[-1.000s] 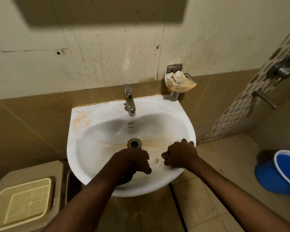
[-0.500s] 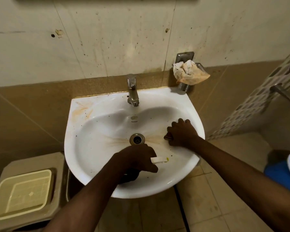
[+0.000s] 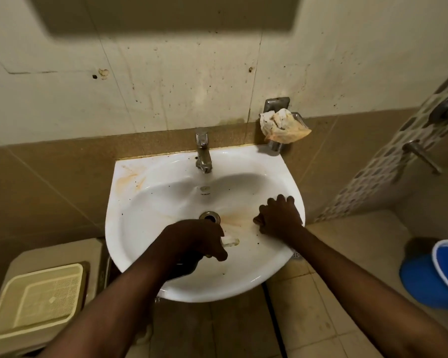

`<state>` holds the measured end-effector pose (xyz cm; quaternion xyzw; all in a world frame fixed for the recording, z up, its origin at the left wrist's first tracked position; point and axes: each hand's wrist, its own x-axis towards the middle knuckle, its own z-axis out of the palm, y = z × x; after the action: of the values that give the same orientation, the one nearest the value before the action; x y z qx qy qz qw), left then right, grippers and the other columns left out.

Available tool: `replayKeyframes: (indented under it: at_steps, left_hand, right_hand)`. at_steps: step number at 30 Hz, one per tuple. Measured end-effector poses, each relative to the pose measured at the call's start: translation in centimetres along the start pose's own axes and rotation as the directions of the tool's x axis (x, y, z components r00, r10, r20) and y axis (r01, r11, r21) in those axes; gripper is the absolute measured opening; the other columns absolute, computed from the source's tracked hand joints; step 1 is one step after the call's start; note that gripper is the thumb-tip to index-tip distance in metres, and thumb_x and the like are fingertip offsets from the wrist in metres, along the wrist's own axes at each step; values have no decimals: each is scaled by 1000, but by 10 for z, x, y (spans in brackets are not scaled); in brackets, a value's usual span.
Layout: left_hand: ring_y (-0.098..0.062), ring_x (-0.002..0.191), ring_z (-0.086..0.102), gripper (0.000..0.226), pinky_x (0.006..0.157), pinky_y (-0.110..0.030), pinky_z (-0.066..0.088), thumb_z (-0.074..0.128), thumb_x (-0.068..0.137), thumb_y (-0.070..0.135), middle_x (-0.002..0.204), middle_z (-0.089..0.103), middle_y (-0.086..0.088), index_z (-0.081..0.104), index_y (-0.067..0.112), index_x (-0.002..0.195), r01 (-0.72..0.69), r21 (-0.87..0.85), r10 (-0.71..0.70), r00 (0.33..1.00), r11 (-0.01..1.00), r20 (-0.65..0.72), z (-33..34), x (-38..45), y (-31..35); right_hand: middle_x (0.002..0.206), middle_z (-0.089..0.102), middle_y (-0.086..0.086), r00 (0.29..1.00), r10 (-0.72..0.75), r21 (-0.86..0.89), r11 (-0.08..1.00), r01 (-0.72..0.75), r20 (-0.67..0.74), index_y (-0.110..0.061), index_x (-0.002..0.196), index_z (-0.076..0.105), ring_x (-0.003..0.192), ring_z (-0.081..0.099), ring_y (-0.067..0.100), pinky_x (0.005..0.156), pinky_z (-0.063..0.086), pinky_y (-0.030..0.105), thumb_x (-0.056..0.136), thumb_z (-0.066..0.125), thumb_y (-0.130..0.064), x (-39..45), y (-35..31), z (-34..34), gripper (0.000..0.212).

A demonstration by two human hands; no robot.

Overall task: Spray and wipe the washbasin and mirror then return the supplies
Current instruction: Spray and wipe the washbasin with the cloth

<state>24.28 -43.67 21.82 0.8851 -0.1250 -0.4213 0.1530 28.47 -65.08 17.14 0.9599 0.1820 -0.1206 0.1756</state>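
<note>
The left hand (image 3: 194, 241), at lower centre of the frame, is curled round a spray bottle (image 3: 230, 241) of which only a pale nozzle tip shows, jutting out to the right past the knuckles; the bottle's body is hidden under the hand. That hand hovers over the front half of the washbasin (image 3: 145, 202), just below the metal drain (image 3: 209, 217). The right hand (image 3: 279, 218) lies right of centre on the inner right slope of the basin, its fingers bent and pressing down near the rim; whether it grips a cloth under the palm I cannot tell, since nothing of one shows clearly.

The washbasin is white, with orange-brown stains at its upper left corner and in a streak running from the drain toward the right hand, plus scattered dark specks. A chrome tap (image 3: 203, 153) stands at the middle of its back edge. Above and to the right, a wall-mounted metal holder (image 3: 277, 103) carries a crumpled stained rag (image 3: 282, 125).

At lower left sits a beige bin with a cream perforated tray (image 3: 36, 301) on top. At the right edge a blue bucket (image 3: 429, 282) stands on the tiled floor, and wall taps (image 3: 422, 156) project from the patterned tiles at upper right.
</note>
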Motion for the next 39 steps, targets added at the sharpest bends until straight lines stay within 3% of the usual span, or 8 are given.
replayKeyframes:
  at_steps: [4,7,15,21,28,31,35,39]
  left_hand:
    - [-12,68,61,12,58,-18,46,66,82,27,83,73,-8,63,16,80,-27,-52,28,1000,998,6,12,-7,-1]
    - [-14,72,61,22,67,-22,47,66,82,26,91,74,-9,67,8,95,-9,-71,11,1000,997,27,14,-12,1]
    - [-9,59,60,27,62,-21,48,66,78,29,57,62,8,69,6,92,-30,-101,32,999,994,20,23,-31,-1]
    - [-11,64,62,29,71,-26,52,67,76,31,67,67,6,69,8,94,-62,-68,65,997,996,51,26,-30,1]
    - [-17,77,61,14,74,-29,50,68,79,27,95,70,-8,62,17,87,-25,53,24,1000,998,15,10,-23,-23]
    - [-15,69,61,19,63,-22,47,68,78,28,87,73,-9,66,11,88,-52,59,53,998,997,-22,11,-24,-28]
    - [-17,74,60,15,72,-28,49,68,79,27,90,71,-8,63,15,86,-69,48,66,996,996,59,18,-21,-16]
    - [-11,60,59,28,61,-23,46,69,79,27,64,62,5,65,9,100,-39,-22,41,994,999,98,21,-23,-6]
  right_hand:
    - [97,58,-1,975,-190,258,954,156,112,-28,99,59,99,50,26,90,36,41,82,44,-56,-14,-27,8,36]
    - [81,63,-5,860,-431,535,811,237,273,-28,82,60,79,57,18,77,45,34,74,48,-58,-25,-32,-2,34]
    - [99,58,-2,997,-1,92,996,-6,79,-27,95,61,99,46,27,84,31,40,75,48,-54,-25,-19,1,36]
    - [78,62,-12,885,-379,574,801,169,270,-35,71,55,79,56,12,67,43,27,65,45,-54,-47,-5,-18,22]
    - [77,57,-12,780,-583,672,673,309,225,-33,77,51,71,52,7,72,42,24,84,63,-36,-30,-66,-14,14]
    - [80,57,-18,732,-615,665,681,306,293,-35,82,54,76,52,3,70,39,23,79,61,-43,-22,-41,-11,11]
    - [80,58,-12,944,-286,236,941,244,163,-31,74,53,84,47,20,74,31,34,70,41,-54,-13,3,0,26]
    - [86,61,-9,932,-326,269,923,277,157,-28,82,57,86,48,19,76,35,33,74,42,-54,-6,-13,5,32]
